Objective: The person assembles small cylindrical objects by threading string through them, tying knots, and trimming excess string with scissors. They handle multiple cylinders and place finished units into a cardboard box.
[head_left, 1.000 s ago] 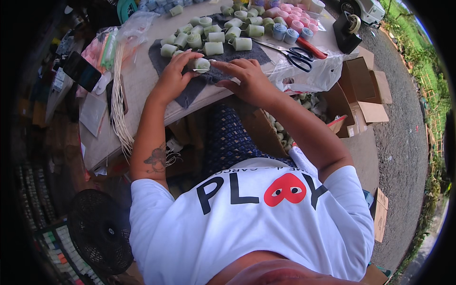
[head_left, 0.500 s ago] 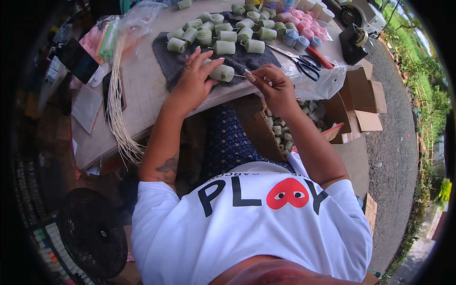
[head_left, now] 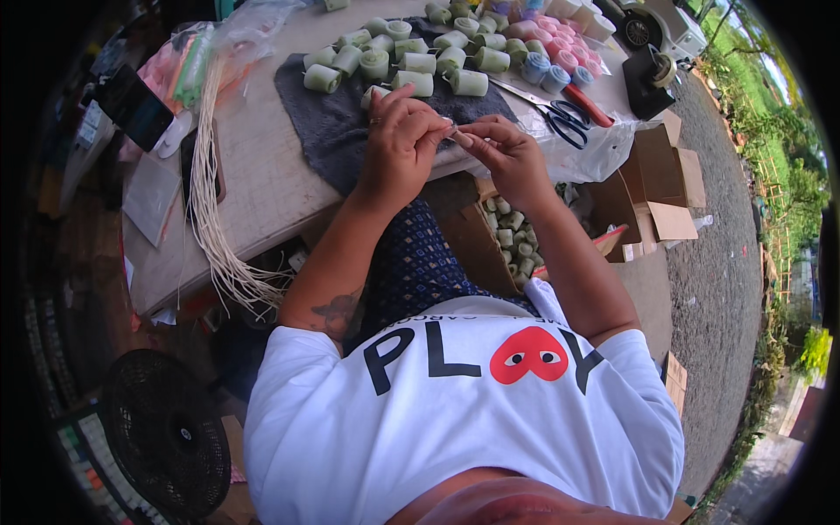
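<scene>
My left hand (head_left: 404, 144) and my right hand (head_left: 509, 153) meet above the front edge of the table, fingertips pinched together. Between them is something small and pale, mostly hidden by the fingers; its kind cannot be made out. Just beyond my left hand, a pale green candle (head_left: 374, 96) lies partly covered by the fingers on a dark grey towel (head_left: 317, 131). Several more pale green candles (head_left: 418, 63) with white wicks lie on their sides or stand farther back on the towel.
Scissors (head_left: 564, 118) with dark blue handles lie to the right, beside a red-handled tool (head_left: 588, 105). Pink candles (head_left: 564, 44) and blue candles (head_left: 556, 80) stand behind. A bundle of white wicks (head_left: 210, 192) hangs off the table's left. Below sits a cardboard box (head_left: 481, 241) holding green candles.
My left hand has moved right, its fingers closing beside those of my right hand. The green candle and the wick pinched between my hands before no longer show.
</scene>
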The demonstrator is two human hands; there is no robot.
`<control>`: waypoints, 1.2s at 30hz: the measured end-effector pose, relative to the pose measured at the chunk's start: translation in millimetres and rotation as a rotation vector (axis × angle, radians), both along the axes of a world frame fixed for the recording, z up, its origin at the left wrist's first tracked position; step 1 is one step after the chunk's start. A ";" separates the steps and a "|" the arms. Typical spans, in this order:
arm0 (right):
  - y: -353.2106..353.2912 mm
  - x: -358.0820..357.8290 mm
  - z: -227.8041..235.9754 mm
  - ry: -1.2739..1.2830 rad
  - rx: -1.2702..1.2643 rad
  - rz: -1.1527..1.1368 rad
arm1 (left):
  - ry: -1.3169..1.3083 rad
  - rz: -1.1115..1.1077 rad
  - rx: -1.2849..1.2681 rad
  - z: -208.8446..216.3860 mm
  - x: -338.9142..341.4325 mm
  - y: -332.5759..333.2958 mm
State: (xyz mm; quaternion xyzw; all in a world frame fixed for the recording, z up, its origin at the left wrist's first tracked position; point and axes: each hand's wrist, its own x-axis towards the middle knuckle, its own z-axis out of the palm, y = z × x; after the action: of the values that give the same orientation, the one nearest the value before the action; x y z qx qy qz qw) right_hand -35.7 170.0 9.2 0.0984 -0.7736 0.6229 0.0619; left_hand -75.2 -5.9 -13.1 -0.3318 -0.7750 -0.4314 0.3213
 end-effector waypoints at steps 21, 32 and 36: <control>20.7 -3.1 2.8 -0.449 0.078 0.166 | -0.246 -0.030 -0.138 -8.5 2.4 1.9; 18.3 -2.3 -0.2 -0.537 -0.289 0.106 | -0.248 0.001 -0.073 -8.3 4.9 1.5; 16.0 1.5 -6.1 -0.387 -0.437 -0.017 | -0.265 0.010 -0.174 -8.0 4.7 -0.1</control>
State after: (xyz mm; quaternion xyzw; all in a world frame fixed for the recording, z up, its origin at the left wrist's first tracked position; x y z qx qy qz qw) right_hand -34.2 186.0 3.1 -0.0444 -0.6194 0.7814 -0.0617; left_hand -70.4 -5.9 -21.1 -0.2948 -0.8466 -0.4011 0.1884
